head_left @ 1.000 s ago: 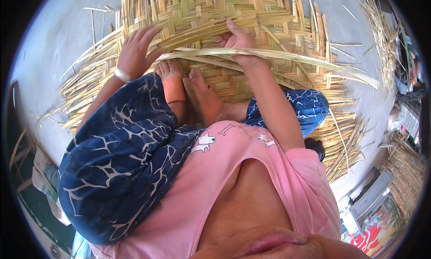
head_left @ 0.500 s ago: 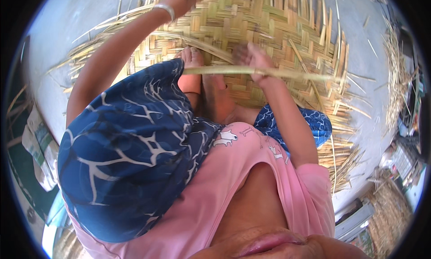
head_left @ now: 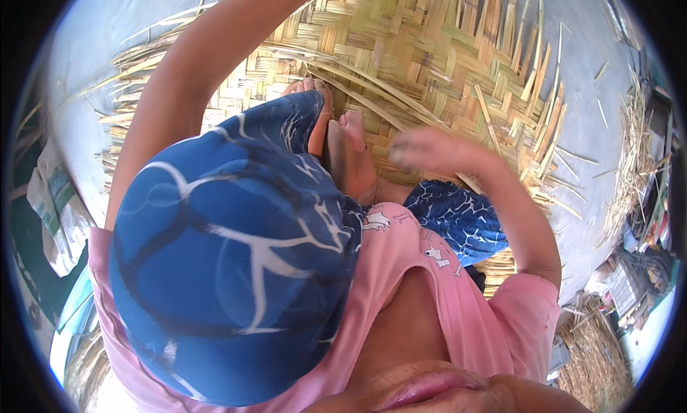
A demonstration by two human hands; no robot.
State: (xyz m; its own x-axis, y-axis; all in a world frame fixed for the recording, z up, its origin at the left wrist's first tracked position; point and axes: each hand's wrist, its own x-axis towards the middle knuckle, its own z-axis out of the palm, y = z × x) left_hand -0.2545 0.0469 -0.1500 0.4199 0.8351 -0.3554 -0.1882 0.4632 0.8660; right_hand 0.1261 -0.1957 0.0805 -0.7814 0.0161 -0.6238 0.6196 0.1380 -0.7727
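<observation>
A woven mat of split cane or bamboo strips (head_left: 401, 45) spreads on the floor under my feet. My left arm stretches forward over its left side, and the left hand is cut off by the upper edge. Low over the mat, beside my sandalled feet (head_left: 351, 159), is my right hand (head_left: 433, 152). Its fingers point left and are smeared by motion, so whether they hold anything cannot be made out. Loose pale strips (head_left: 379, 91) run diagonally across the mat, between my feet and the woven middle.
Unwoven strip ends (head_left: 529, 48) stick out along the mat's right and left sides. On the grey floor (head_left: 587, 91) to the right lies a heap of thin strips (head_left: 630, 155). A straw-coloured bundle (head_left: 590, 348) is at lower right. Patterned blue cloth (head_left: 236, 256) covers my knees.
My right hand has drawn back toward my body. The long strip that crossed over my right wrist is gone from there. My left hand has moved forward out of view.
</observation>
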